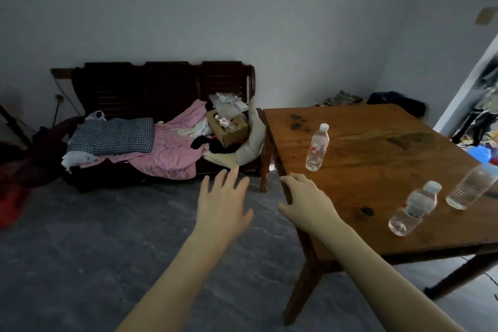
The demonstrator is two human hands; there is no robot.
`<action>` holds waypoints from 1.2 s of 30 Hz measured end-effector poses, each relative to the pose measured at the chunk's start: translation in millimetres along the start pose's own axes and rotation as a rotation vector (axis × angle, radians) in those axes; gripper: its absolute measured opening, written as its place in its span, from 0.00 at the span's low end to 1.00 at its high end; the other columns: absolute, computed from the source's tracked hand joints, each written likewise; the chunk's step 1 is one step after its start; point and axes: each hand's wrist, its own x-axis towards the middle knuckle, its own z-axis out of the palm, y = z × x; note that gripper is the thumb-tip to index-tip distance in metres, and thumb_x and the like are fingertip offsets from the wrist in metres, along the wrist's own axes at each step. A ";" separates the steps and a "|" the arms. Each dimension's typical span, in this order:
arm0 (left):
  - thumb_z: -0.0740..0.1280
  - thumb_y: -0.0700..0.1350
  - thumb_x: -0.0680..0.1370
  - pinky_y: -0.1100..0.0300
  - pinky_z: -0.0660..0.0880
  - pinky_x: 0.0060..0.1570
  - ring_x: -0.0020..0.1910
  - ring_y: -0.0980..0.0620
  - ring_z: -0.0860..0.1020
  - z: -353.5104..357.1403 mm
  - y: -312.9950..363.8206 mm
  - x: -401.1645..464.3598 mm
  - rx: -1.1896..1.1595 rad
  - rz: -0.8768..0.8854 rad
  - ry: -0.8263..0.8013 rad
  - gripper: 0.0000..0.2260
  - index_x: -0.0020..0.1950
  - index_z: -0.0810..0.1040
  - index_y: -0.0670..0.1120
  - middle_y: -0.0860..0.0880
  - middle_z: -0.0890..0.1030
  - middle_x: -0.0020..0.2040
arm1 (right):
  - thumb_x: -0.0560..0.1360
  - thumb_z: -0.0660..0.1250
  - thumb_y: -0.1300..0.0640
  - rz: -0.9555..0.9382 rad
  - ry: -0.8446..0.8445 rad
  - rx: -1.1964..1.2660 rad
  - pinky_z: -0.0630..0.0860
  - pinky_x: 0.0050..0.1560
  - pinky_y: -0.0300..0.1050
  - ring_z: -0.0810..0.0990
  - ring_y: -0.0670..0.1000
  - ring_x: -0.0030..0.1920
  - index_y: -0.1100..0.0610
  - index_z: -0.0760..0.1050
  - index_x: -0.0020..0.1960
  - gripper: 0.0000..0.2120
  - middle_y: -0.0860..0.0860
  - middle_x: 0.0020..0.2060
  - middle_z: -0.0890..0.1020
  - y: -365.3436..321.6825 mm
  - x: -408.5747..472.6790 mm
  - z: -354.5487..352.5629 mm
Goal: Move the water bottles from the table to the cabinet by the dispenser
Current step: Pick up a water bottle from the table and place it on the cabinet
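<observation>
- Standing upright on the brown wooden table (377,148), three clear plastic water bottles wait for you: the far bottle with a white cap and red label (318,147), the near bottle with a pale cap (413,209) close to the front edge, and the right-hand bottle (470,187) at the frame's border, just beside the near one.
- None is lifted yet, and neither the cabinet nor the dispenser shows, so your carry likely runs out of view, where you cannot check the route from here.
- Your right hand (307,198) rests on the table's left edge with the fingers loosely bent over it, gripping no bottle; your left hand (225,202) hovers over the grey floor with fingers spread, holding nothing.
- Both hands sit well apart from the bottles, so a hurried reach across the top risks knocking the far one over.
- The near and right-hand bottles stand close together; grabbing one carelessly may tip its neighbour, and the near one could roll off the front edge.
- These thin clear bottles look light and slick, so a loose squeeze might let one slip.
- The dark wooden bench (167,83) piled with pink bedding (175,151) and a cardboard box (229,129) crowds the table's left side, so watch your step when you turn.
</observation>
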 end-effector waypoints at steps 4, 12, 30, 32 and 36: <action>0.63 0.58 0.81 0.43 0.50 0.80 0.82 0.46 0.51 7.0 -15.3 50.1 -0.002 -0.019 -0.032 0.31 0.81 0.56 0.54 0.49 0.48 0.84 | 0.76 0.68 0.48 -0.007 -0.048 -0.012 0.73 0.67 0.52 0.68 0.52 0.72 0.48 0.63 0.76 0.31 0.50 0.76 0.65 4.7 56.1 7.2; 0.64 0.59 0.80 0.43 0.54 0.78 0.81 0.47 0.55 26.1 -76.0 163.7 -0.022 -0.017 -0.013 0.30 0.80 0.59 0.54 0.49 0.53 0.83 | 0.77 0.67 0.48 0.021 -0.083 -0.029 0.72 0.67 0.51 0.68 0.53 0.72 0.48 0.63 0.76 0.29 0.50 0.76 0.64 -1.4 175.4 26.8; 0.62 0.59 0.81 0.43 0.53 0.78 0.82 0.46 0.53 36.8 -106.8 415.0 -0.062 0.383 -0.116 0.29 0.80 0.59 0.55 0.48 0.50 0.84 | 0.78 0.65 0.45 0.412 0.016 -0.014 0.71 0.66 0.51 0.67 0.52 0.72 0.48 0.67 0.72 0.25 0.48 0.75 0.66 41.4 327.2 -5.2; 0.61 0.60 0.81 0.42 0.53 0.79 0.82 0.46 0.53 42.0 -88.2 442.6 -0.057 0.444 -0.140 0.30 0.81 0.58 0.55 0.48 0.50 0.84 | 0.78 0.64 0.46 0.491 0.096 -0.048 0.69 0.67 0.52 0.66 0.52 0.73 0.49 0.67 0.72 0.24 0.48 0.75 0.66 61.1 326.2 -15.2; 0.61 0.60 0.81 0.42 0.52 0.80 0.82 0.45 0.51 46.4 -34.1 492.5 -0.035 0.608 -0.173 0.30 0.81 0.57 0.55 0.49 0.49 0.84 | 0.78 0.62 0.46 0.682 0.240 -0.071 0.68 0.69 0.54 0.68 0.53 0.72 0.49 0.68 0.73 0.23 0.49 0.75 0.67 103.1 324.2 -33.2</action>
